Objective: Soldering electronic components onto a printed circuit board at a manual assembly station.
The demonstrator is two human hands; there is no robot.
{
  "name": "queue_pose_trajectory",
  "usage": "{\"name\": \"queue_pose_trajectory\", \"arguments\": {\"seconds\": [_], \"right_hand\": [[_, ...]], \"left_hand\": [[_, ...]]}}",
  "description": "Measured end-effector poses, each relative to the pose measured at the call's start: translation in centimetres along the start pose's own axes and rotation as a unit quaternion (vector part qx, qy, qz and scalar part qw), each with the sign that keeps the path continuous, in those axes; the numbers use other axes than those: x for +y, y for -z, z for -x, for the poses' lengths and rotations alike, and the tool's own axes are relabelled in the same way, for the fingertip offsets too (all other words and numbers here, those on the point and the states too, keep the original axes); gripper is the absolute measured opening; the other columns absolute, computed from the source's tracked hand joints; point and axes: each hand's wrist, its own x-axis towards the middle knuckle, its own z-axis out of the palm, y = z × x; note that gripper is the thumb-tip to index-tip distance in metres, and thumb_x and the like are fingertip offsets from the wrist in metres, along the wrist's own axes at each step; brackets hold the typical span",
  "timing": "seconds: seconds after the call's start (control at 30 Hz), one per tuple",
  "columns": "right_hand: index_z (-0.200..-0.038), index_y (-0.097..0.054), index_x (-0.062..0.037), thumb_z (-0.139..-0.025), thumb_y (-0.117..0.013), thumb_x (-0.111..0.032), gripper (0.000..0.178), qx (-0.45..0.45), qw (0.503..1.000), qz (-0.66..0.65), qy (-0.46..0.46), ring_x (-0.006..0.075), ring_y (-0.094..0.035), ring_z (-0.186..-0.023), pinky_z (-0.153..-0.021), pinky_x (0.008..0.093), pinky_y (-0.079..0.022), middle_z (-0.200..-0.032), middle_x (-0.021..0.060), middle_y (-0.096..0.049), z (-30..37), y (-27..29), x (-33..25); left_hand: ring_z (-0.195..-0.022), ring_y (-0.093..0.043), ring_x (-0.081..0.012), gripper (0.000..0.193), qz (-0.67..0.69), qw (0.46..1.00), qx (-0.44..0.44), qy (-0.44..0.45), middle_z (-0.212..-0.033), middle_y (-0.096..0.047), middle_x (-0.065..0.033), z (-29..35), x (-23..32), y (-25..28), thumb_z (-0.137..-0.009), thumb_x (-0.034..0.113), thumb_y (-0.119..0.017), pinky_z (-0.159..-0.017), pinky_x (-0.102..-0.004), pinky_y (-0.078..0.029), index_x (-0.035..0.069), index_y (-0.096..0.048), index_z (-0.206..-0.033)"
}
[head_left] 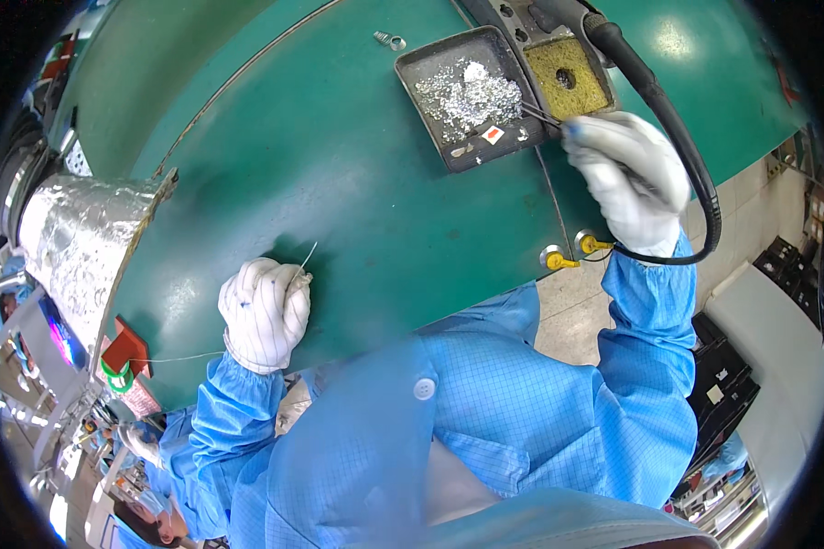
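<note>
My left hand (265,313), in a white striped glove, is closed over the green bench. It holds a thin solder wire (310,254), whose short end sticks up past the fingers; a fine strand trails from the wrist toward a green-rimmed spool (116,377). My right hand (634,178), also white-gloved and slightly blurred, grips what looks like a pair of dark tweezers (542,114). Their two thin prongs reach over the right rim of a black tray (428,130). Silvery solder scraps (471,98) and a small white piece with a red mark (493,134) lie in the tray.
A yellow sponge (555,66) sits in the stand beside the tray. A thick black cable (673,123) arcs around my right hand. Yellow plugs (559,261) are at the bench edge. A foil-wrapped duct (87,242) stands left; another person is at lower left.
</note>
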Motion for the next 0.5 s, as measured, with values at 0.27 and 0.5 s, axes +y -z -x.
{"name": "queue_pose_trajectory", "arguments": {"seconds": [0.27,0.5], "right_hand": [[-0.108,-0.068,0.0036,-0.086,-0.063,0.0,0.023,0.0,1.0,-0.025,0.001,0.0195,-0.068,-0.086,-0.074,0.028,-0.053,-0.098,0.0153,-0.068,0.9,-0.2,-1.6],[-0.109,-0.069,0.0019,-0.091,-0.059,-0.006,0.022,0.074,0.968,-0.145,-0.189,0.0147,-0.066,-0.079,-0.069,0.0256,-0.051,-0.093,0.0116,-0.07,2.7,-1.0,-2.4]], "left_hand": [[-0.075,-0.061,-0.0311,0.031,0.125,0.983,0.103,-0.09,-0.086,-0.061,-0.013,-4.5,3.3,0.2,-0.076,0.029,-0.078,-0.063,-0.0399,-0.05,0.004,-0.058,-0.078],[-0.077,-0.067,-0.0248,0.036,0.094,0.972,0.16,-0.145,-0.109,-0.064,-0.0086,-12.2,6.8,-4.4,-0.08,0.036,-0.074,-0.064,-0.0334,-0.054,0.006,-0.06,-0.094]]}}
